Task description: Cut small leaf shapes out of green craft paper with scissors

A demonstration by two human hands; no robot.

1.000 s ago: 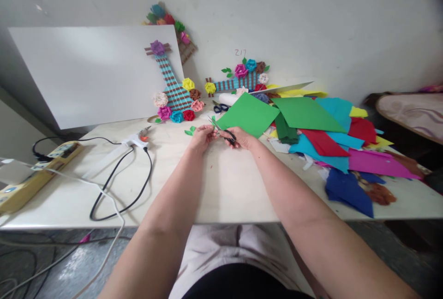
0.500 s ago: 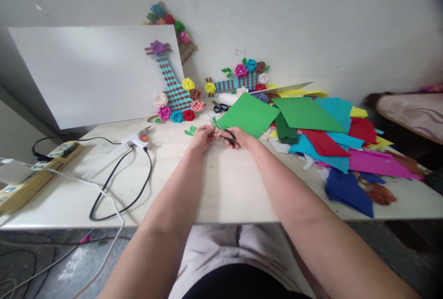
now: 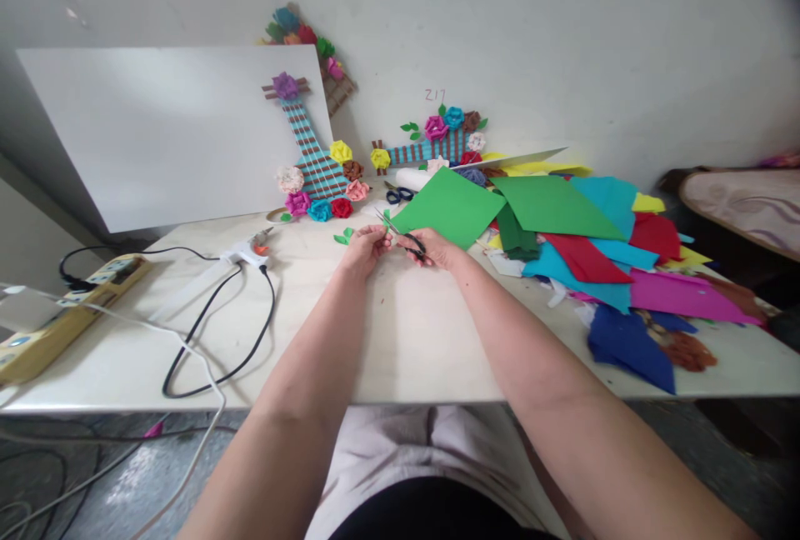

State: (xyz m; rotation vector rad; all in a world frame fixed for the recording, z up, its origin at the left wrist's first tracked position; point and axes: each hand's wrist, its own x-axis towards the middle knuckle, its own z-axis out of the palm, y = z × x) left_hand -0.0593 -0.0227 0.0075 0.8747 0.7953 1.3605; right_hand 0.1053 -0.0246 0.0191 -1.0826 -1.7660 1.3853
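Note:
In my right hand is a pair of black-handled scissors, its blades pointing up and to the left. My left hand is closed beside the blades, pinching a small piece of green paper that partly shows above the fingertips. Small green paper leaves lie on the table just left of my left hand. Beyond my hands lies a large green paper sheet. A second pair of scissors with dark blue handles rests behind my left hand.
A white glue gun with a looped black cord lies at the left, near a yellow power strip. Coloured paper sheets are heaped at the right. Flower-decorated guitar shapes stand at the back, one against a white board.
Hardly anything differs. Both hands keep their places, with the scissors and the green piece in nearly the same position.

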